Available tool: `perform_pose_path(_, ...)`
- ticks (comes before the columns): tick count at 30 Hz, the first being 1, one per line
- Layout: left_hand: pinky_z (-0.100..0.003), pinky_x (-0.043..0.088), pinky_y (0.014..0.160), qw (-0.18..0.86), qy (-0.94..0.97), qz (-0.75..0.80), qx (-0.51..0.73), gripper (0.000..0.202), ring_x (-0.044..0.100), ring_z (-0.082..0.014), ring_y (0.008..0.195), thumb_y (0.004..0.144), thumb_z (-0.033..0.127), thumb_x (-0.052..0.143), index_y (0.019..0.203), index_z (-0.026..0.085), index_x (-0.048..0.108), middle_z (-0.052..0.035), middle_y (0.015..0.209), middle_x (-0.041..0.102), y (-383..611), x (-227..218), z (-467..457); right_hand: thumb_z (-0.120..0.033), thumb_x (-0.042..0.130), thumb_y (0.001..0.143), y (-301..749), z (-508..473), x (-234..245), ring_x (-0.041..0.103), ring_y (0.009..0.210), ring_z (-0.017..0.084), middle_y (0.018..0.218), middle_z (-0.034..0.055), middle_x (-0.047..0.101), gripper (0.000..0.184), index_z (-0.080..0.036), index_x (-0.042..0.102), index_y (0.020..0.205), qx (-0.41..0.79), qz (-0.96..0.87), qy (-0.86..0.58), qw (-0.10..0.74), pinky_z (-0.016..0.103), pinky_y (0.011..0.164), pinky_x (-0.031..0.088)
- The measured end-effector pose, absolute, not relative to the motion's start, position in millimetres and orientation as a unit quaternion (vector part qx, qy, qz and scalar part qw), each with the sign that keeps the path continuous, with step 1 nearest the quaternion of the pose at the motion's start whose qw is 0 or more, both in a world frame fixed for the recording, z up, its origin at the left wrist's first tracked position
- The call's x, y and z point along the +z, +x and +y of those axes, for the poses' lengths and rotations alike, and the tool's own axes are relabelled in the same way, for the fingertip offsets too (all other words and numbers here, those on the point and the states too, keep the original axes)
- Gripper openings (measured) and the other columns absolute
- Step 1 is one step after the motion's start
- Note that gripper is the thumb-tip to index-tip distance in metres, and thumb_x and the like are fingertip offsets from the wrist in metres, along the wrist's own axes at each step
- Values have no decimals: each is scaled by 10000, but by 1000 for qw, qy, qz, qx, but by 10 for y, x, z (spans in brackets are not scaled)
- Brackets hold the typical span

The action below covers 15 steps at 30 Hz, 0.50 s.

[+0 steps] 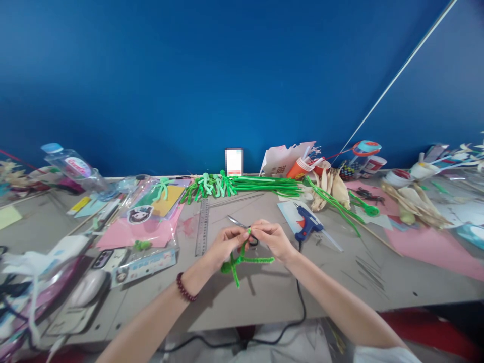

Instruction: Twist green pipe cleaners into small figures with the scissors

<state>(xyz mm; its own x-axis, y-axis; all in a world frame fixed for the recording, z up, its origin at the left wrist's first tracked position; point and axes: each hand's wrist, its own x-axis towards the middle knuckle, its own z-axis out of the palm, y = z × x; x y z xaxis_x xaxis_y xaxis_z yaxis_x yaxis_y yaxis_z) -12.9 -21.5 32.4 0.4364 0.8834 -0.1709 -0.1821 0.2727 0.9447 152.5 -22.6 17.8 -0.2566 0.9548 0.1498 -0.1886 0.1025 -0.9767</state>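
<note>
My left hand (224, 246), with a dark red bead bracelet on its wrist, pinches the top end of a fuzzy green pipe-cleaner figure (241, 259). The figure's arms hang below my fingers, one pointing right and one pointing down, with a round coil at its left. My right hand (273, 239) closes on the same end from the other side, fingertips against those of my left. Just behind the fingers are scissors (235, 221), blades toward the upper left. My hands partly cover the handles, and whether a finger touches them is unclear.
A blue glue gun (309, 224) with a cord lies right of my hands. A clear ruler (202, 227) is to the left. Green pipe cleaners (264, 185) line the wall, beside a propped phone (234, 162). Plastic packets (145, 264), a bottle (77, 164) and corn husks (333, 187) stand around.
</note>
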Motion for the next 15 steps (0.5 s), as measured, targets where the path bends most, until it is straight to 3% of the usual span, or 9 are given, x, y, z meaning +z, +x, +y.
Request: perform_pose_path(15, -165, 341, 461, 725, 451, 356, 378, 328, 484, -61, 460, 621, 421, 749, 618, 106, 656, -13, 504, 588, -128, 281, -207, -337, 669, 761, 1431, -264, 108, 562, 614, 121, 744, 12, 550, 221, -158, 685, 632, 671, -458, -302, 498, 277, 617, 458)
